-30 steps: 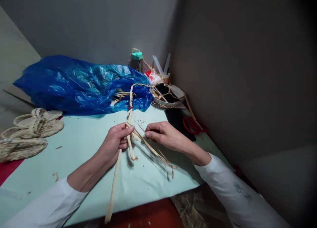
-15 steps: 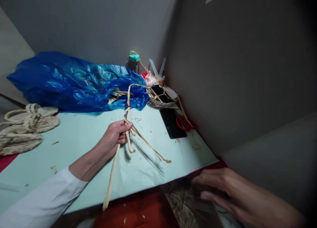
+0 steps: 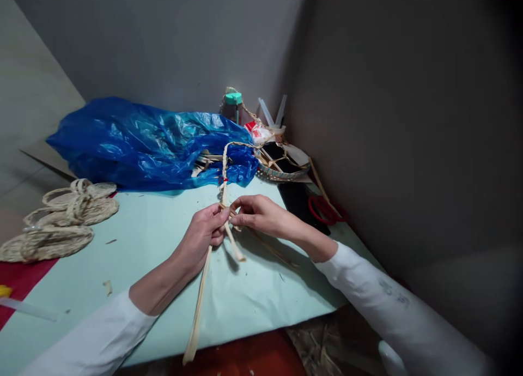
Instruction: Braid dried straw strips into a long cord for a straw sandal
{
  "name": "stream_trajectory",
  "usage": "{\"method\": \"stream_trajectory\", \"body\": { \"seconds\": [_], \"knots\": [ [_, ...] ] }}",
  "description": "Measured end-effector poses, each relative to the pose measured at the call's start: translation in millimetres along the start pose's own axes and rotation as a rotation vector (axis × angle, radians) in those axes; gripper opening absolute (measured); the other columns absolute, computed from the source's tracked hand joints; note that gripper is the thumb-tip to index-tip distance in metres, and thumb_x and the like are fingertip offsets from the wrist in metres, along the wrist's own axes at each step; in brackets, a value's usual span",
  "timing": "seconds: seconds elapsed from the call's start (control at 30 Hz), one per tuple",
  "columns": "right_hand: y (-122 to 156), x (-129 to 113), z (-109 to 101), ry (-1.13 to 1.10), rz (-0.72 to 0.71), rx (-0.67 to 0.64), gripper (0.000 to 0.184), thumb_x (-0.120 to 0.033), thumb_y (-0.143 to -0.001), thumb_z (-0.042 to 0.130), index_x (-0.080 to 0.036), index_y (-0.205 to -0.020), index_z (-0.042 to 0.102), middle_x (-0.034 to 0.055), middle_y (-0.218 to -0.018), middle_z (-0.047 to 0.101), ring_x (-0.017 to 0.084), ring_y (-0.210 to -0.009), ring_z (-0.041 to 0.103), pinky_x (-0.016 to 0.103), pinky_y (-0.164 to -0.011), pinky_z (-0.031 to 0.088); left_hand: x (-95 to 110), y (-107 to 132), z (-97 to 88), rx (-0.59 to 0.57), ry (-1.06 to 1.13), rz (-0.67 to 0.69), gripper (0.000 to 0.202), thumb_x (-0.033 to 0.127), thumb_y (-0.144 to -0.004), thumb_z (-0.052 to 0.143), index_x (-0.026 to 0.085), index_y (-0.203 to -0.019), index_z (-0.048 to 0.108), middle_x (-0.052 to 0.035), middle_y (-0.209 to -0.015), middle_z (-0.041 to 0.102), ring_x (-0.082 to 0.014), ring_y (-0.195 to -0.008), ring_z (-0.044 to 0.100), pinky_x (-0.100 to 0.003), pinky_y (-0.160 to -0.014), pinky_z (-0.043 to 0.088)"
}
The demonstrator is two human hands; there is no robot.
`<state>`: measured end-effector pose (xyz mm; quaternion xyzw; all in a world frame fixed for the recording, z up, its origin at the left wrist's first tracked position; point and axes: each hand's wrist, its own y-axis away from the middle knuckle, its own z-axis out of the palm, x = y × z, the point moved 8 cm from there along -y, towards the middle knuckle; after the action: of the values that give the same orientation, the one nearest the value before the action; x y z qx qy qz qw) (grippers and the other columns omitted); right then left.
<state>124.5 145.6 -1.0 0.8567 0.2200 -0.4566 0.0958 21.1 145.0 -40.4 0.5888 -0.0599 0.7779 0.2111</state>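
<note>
My left hand [image 3: 204,234] is closed on the lower end of a pale braided straw cord [image 3: 224,169] that runs up toward the blue plastic bag [image 3: 147,144]. Loose flat straw strips [image 3: 200,305] hang from the pinch over the table's front edge. My right hand [image 3: 257,215] is beside the left, fingers pinched on the strips at the same spot. Both hands hover just above the pale green sheet [image 3: 134,256] that covers the table.
Woven straw sandals [image 3: 61,223] lie at the left. In the far corner stand a jar with a green lid [image 3: 232,103], a shallow basket [image 3: 281,169] of odds and ends, a black phone [image 3: 300,201] and red-handled scissors [image 3: 324,210]. A dark wall rises on the right.
My right hand, which had dropped below the table's front edge half a second ago, has come back up to the straw beside my left hand. The left hand has kept its grip.
</note>
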Motion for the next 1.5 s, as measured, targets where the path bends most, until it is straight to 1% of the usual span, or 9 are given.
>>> {"method": "stream_trajectory", "body": {
  "seconds": [0.2, 0.43, 0.57, 0.7, 0.83, 1.03, 1.13, 1.3, 1.5],
  "knots": [
    [11, 4, -8, -0.025, 0.028, -0.029, 0.026, -0.032, -0.088, 0.055, -0.011, -0.100, 0.064, -0.0003, -0.071, 0.059, 0.010, -0.062, 0.047, 0.021, -0.058, 0.033, -6, -1, 4.0, -0.022, 0.055, -0.082, 0.020, 0.030, -0.081, 0.065, 0.011, -0.079, 0.059, 0.0076, -0.059, 0.028, -0.0027, -0.047, 0.011, -0.015, -0.040, 0.009],
    [22, -6, -25, 0.167, 0.040, 0.188, 0.020, -0.020, -0.091, 0.047, -0.014, -0.086, 0.065, 0.0003, -0.072, 0.065, 0.010, -0.063, 0.050, 0.022, -0.062, 0.031, -5, 0, -2.2, 0.038, 0.051, -0.087, 0.019, 0.027, -0.077, 0.069, 0.010, -0.086, 0.068, -0.0014, -0.072, 0.050, -0.0028, -0.048, 0.015, -0.016, -0.039, 0.013],
    [29, -16, -27, 0.162, 0.012, 0.238, 0.023, -0.023, -0.093, 0.047, -0.015, -0.081, 0.065, 0.0001, -0.072, 0.065, 0.010, -0.063, 0.051, 0.022, -0.062, 0.031, -5, -1, -2.6, 0.043, 0.028, -0.083, 0.020, 0.026, -0.078, 0.069, 0.010, -0.090, 0.069, -0.0017, -0.074, 0.050, -0.0031, -0.050, 0.016, -0.016, -0.040, 0.014],
    [31, -21, -17, 0.135, -0.011, 0.211, 0.021, -0.024, -0.092, 0.047, -0.017, -0.087, 0.066, 0.0016, -0.080, 0.068, 0.011, -0.068, 0.054, 0.022, -0.063, 0.032, -3, -1, -1.9, 0.036, -0.007, -0.060, 0.018, 0.024, -0.080, 0.067, 0.010, -0.091, 0.070, 0.0016, -0.066, 0.043, -0.0035, -0.050, 0.017, -0.016, -0.041, 0.013],
    [30, -12, -8, 0.191, 0.063, 0.215, 0.013, -0.021, -0.089, 0.050, -0.015, -0.096, 0.058, 0.0054, -0.084, 0.067, 0.014, -0.067, 0.054, 0.024, -0.060, 0.031, -4, 0, -0.5, 0.028, -0.020, -0.071, 0.021, 0.026, -0.080, 0.067, 0.011, -0.094, 0.070, 0.0009, -0.067, 0.043, -0.0042, -0.050, 0.016, -0.017, -0.042, 0.013],
    [28, -1, -9, 0.324, 0.161, 0.219, 0.026, -0.027, -0.088, 0.051, -0.017, -0.113, 0.053, 0.0039, -0.075, 0.063, 0.013, -0.055, 0.047, 0.025, -0.054, 0.025, -4, 1, -0.6, 0.050, -0.037, -0.081, 0.027, 0.028, -0.079, 0.068, 0.012, -0.101, 0.069, 0.0039, -0.063, 0.036, -0.0045, -0.050, 0.016, -0.018, -0.043, 0.011],
    [27, -1, -11, 0.449, 0.183, 0.215, 0.024, -0.031, -0.090, 0.049, -0.017, -0.108, 0.057, 0.0042, -0.070, 0.062, 0.014, -0.055, 0.048, 0.026, -0.054, 0.022, -4, 1, -1.0, 0.061, -0.052, -0.081, 0.026, 0.027, -0.079, 0.068, 0.012, -0.100, 0.069, 0.0041, -0.064, 0.034, -0.0036, -0.050, 0.017, -0.018, -0.043, 0.010],
    [27, -2, -7, 0.576, 0.185, 0.166, 0.022, -0.033, -0.090, 0.047, -0.018, -0.088, 0.062, 0.0064, -0.071, 0.065, 0.016, -0.060, 0.053, 0.028, -0.053, 0.019, -4, 0, -3.1, 0.081, -0.077, -0.078, 0.023, 0.025, -0.079, 0.068, 0.010, -0.096, 0.069, 0.0004, -0.072, 0.043, -0.0017, -0.049, 0.020, -0.016, -0.042, 0.011],
    [26, -4, -7, 0.582, 0.166, 0.178, 0.023, -0.033, -0.092, 0.045, -0.020, -0.088, 0.063, 0.0058, -0.075, 0.067, 0.015, -0.062, 0.054, 0.029, -0.055, 0.019, -4, 0, -4.8, 0.072, -0.083, -0.080, 0.022, 0.025, -0.079, 0.067, 0.010, -0.094, 0.070, 0.0017, -0.067, 0.039, -0.0018, -0.049, 0.017, -0.016, -0.042, 0.010]
  ]
}}
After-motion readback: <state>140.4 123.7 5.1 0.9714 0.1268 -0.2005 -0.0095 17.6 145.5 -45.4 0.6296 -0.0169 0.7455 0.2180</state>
